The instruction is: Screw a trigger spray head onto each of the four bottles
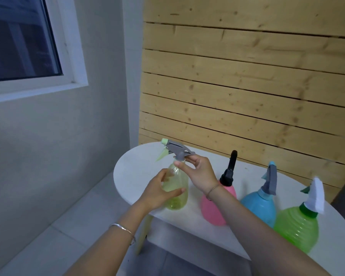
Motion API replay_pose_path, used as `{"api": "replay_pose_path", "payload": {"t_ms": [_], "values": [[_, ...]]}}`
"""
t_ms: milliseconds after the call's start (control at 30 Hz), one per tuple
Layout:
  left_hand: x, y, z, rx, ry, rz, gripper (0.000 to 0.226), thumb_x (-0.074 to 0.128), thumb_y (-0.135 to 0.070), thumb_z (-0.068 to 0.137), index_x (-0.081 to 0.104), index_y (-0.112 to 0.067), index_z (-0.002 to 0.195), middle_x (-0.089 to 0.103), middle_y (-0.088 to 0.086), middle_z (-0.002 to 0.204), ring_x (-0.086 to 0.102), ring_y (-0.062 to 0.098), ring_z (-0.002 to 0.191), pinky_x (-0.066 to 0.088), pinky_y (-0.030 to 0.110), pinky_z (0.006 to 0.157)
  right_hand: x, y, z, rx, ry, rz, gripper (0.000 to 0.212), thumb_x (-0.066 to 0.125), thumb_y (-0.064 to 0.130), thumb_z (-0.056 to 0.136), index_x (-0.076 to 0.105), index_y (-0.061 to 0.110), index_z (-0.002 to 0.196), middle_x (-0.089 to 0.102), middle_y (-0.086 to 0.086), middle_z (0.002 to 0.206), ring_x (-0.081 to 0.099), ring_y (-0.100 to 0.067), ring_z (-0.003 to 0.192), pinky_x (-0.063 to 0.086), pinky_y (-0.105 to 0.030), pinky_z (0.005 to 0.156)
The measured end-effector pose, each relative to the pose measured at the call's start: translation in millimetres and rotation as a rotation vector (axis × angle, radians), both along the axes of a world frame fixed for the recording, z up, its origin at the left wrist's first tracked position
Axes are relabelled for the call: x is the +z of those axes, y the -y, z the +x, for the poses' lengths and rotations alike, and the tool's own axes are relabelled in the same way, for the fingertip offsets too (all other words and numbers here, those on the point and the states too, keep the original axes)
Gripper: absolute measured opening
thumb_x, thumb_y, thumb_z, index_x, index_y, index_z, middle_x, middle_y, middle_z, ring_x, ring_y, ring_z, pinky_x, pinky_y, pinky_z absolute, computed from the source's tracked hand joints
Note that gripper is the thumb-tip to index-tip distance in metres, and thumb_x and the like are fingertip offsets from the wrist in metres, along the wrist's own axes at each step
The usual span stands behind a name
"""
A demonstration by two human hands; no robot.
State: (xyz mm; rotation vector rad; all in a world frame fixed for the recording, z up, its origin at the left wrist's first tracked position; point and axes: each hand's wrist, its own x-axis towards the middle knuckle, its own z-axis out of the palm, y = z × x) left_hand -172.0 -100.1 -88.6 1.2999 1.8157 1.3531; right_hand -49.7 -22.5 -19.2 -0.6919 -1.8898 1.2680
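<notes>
A pale yellow bottle [177,188] stands near the left edge of the white table [139,166]. My left hand [159,190] wraps around its body. A grey trigger head [177,149] with a light green nozzle and lever sits on its neck, and my right hand [197,172] pinches the head's collar with fingertips. To the right stand a pink bottle [209,208] with a black head [230,170], a blue bottle [261,206] with a grey head [271,180], and a green ribbed bottle [297,228] with a white head [316,194].
A wooden slat wall [247,86] rises right behind the table. A grey wall with a window [24,40] is at the left. Tiled floor [68,226] lies below the table's left edge, close to the yellow bottle.
</notes>
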Motion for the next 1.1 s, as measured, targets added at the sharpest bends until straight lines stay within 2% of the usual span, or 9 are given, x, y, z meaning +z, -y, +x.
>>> {"api": "replay_pose_path", "payload": {"t_ms": [133,233,300,367,467,600,667,800,1100], "values": [[2.0,-0.4,11.6,0.049,-0.054,-0.053,0.085,0.081,-0.052,0.053,0.038,-0.031,0.124,0.047,-0.012,0.123,0.046,0.01,0.115,0.043,0.024,0.09,-3.1,10.2,-3.3,-0.148,-0.01,0.067,0.022,0.082,0.029,0.066,0.069,0.021,0.083,0.069,0.013,0.082,0.063,0.002,0.083,0.045,-0.013,0.08],[4.7,1.0,18.9,0.151,-0.091,-0.035,0.094,0.079,-0.059,0.044,0.035,-0.029,0.121,0.04,-0.008,0.118,0.044,0.013,0.111,0.045,0.035,0.093,-0.1,12.6,-4.5,-0.255,0.047,0.138,0.034,0.082,0.031,0.066,0.049,0.023,0.068,0.054,0.016,0.066,0.052,0.003,0.065,0.038,-0.012,0.063],[4.2,1.4,19.9,0.141,-0.105,-0.007,0.083,0.083,-0.051,0.051,0.036,-0.027,0.115,0.042,-0.007,0.113,0.045,0.015,0.106,0.045,0.031,0.087,8.4,12.5,-1.9,-0.254,0.107,0.1,0.036,0.081,0.029,0.068,0.045,0.022,0.073,0.055,0.013,0.074,0.053,-0.003,0.072,0.039,-0.018,0.068],[5.6,1.7,17.4,0.077,-0.089,0.008,0.073,0.084,-0.041,0.059,0.038,-0.027,0.114,0.045,-0.006,0.113,0.048,0.015,0.101,0.044,0.022,0.078,17.7,13.6,2.1,-0.155,0.203,0.054,0.041,0.079,0.028,0.071,0.051,0.017,0.098,0.061,0.003,0.101,0.057,-0.014,0.098,0.041,-0.022,0.083],[10.0,1.1,11.4,-0.024,-0.078,-0.01,0.069,0.081,-0.035,0.069,0.039,-0.024,0.123,0.047,-0.003,0.121,0.051,0.017,0.105,0.045,0.024,0.079,38.0,16.9,18.4,-0.033,0.345,0.04,0.083,0.077,0.029,0.074,0.03,0.012,0.14,0.042,-0.002,0.14,0.039,-0.018,0.132,0.03,-0.023,0.099],[11.5,0.9,13.4,-0.113,-0.08,-0.024,0.082,0.08,-0.032,0.071,0.029,-0.029,0.135,0.045,-0.005,0.13,0.049,0.017,0.113,0.044,0.027,0.087,70.6,18.5,66.3,-0.104,0.237,0.418,0.067,0.076,0.028,0.074,0.044,0.021,0.132,0.045,0.004,0.138,0.04,-0.011,0.129,0.03,-0.021,0.104],[10.6,-0.3,20.6,-0.107,-0.052,-0.013,0.089,0.082,-0.032,0.068,0.026,-0.029,0.137,0.042,-0.009,0.127,0.046,0.014,0.112,0.042,0.023,0.085,75.0,10.9,88.8,-0.138,0.342,0.575,0.071,0.076,0.034,0.073,0.042,0.023,0.134,0.039,0.002,0.144,0.033,-0.012,0.135,0.026,-0.028,0.112],[6.1,-7.8,33.1,-0.105,-0.054,0.019,0.087,0.081,-0.026,0.07,0.026,-0.024,0.138,0.041,-0.01,0.127,0.044,0.015,0.116,0.04,0.019,0.087,63.4,-2.9,113.9,-0.091,0.681,0.634,0.094,0.077,0.045,0.069,0.026,0.024,0.146,0.014,-0.001,0.159,0.008,-0.02,0.147,0.01,-0.038,0.119],[2.6,-15.4,37.5,-0.157,-0.033,-0.005,0.086,0.077,-0.022,0.076,0.02,-0.025,0.14,0.038,-0.01,0.13,0.039,0.013,0.12,0.035,0.025,0.093,47.3,-13.3,123.8,-0.057,0.942,0.742,0.102,0.073,0.049,0.071,0.014,0.02,0.149,0.003,0.0,0.161,0.001,-0.018,0.148,-0.005,-0.037,0.119]]}}
